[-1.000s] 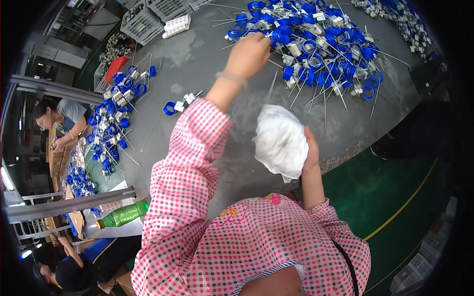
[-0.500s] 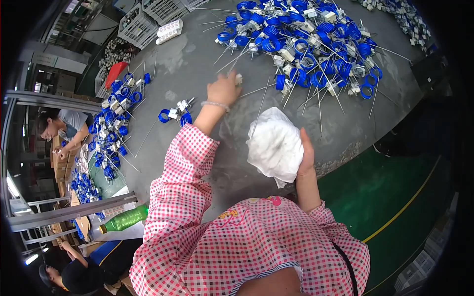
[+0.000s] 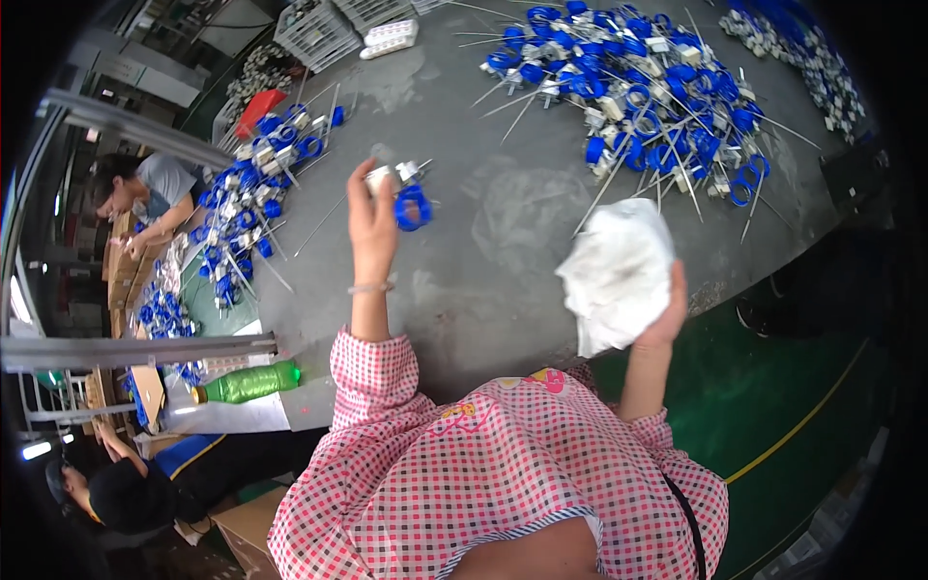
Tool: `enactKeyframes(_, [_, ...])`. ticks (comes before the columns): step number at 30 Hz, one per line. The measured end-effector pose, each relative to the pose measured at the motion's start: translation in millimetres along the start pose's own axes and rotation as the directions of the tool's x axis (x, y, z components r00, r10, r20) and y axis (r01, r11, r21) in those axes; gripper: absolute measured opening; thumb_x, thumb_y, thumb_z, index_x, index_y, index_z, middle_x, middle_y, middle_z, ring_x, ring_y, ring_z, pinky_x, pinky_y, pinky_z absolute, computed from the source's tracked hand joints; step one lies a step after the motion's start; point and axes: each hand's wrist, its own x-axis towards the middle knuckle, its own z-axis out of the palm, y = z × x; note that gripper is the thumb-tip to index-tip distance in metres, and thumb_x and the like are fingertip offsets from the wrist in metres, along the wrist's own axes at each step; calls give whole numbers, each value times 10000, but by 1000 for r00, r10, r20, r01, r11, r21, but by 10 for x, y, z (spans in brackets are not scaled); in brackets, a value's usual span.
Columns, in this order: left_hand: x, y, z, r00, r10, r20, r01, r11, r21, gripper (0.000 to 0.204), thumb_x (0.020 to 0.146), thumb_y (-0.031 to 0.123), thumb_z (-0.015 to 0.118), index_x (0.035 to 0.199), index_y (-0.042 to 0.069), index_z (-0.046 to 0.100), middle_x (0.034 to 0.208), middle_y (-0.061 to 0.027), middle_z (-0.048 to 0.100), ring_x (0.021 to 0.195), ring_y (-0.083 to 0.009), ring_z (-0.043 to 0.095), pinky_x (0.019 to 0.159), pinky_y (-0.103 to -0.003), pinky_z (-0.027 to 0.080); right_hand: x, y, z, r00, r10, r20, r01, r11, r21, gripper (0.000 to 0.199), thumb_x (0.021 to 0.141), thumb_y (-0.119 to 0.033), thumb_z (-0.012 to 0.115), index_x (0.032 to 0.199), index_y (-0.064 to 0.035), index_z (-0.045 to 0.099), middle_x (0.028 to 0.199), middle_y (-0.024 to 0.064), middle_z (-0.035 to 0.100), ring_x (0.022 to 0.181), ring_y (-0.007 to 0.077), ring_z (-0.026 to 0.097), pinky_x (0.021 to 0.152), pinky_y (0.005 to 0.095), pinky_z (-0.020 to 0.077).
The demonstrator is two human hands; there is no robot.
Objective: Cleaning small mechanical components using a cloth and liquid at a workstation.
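Note:
My left hand (image 3: pixel 371 224) is over the grey table, left of the big pile. Its thumb and fingers close around a small white block (image 3: pixel 378 179), part of a blue-coiled piece mostly hidden by the hand. Touching or close beside the hand lies another such part, with a blue coil (image 3: pixel 413 208) and a white block. My right hand (image 3: pixel 664 314) grips a bunched white cloth (image 3: pixel 619 271) with grey smudges, held above the table's near edge.
A large pile of blue-coiled parts (image 3: pixel 638 97) with thin metal rods lies at the far right. Another heap (image 3: pixel 253 208) is at left, near a green bottle (image 3: pixel 253 382) and a metal rail (image 3: pixel 135 350). Crates (image 3: pixel 314 34) stand far left. Two people work at left.
My left hand has moved left from near the big pile to the small blue-coiled parts. The right hand still holds the cloth. The whole view has shifted.

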Motion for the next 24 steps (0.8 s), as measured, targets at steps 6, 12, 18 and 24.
enactKeyframes(6, [-575, 222, -569, 960, -179, 214, 277, 537, -797, 451, 909, 215, 495, 1289, 20, 348, 1170, -148, 510, 872, -142, 553, 705, -236, 474, -240, 78, 365, 963, -155, 219, 184, 975, -122, 566, 921, -371, 359, 1326, 21, 304, 1311, 171, 415, 1183, 324, 431, 994, 452, 348])
enactKeyframes(12, [-1178, 508, -388, 913, -163, 375, 406, 459, -790, 503, 841, 74, 566, 1290, 53, 340, 1100, -72, 503, 993, -180, 522, 852, -329, 440, -183, 898, 878, 945, -143, 295, 296, 760, -578, 495, 939, -306, 375, 1291, 39, 337, 1245, 145, 469, 1131, 242, 482, 963, 358, 388])
enactKeyframes(18, [-1335, 590, -441, 964, -96, 247, 253, 613, -749, 427, 832, 17, 555, 1228, 36, 399, 1174, -96, 432, 1025, -204, 519, 856, -333, 470, -310, 1211, 1442, 913, 146, 382, 89, 841, -534, 503, 939, -353, 373, 1268, 27, 384, 1180, 131, 531, 1042, 214, 552, 898, 331, 437])
enactKeyframes(24, [-1223, 814, -696, 909, 416, 23, -413, 893, 181, 486, 663, -153, 550, 1117, 19, 537, 1105, -124, 464, 959, -249, 540, 787, -307, 490, -305, 1149, 1519, 846, 356, 396, -101, 837, -537, 526, 942, -391, 347, 1277, 14, 381, 1200, 135, 522, 1057, 209, 546, 892, 334, 437])
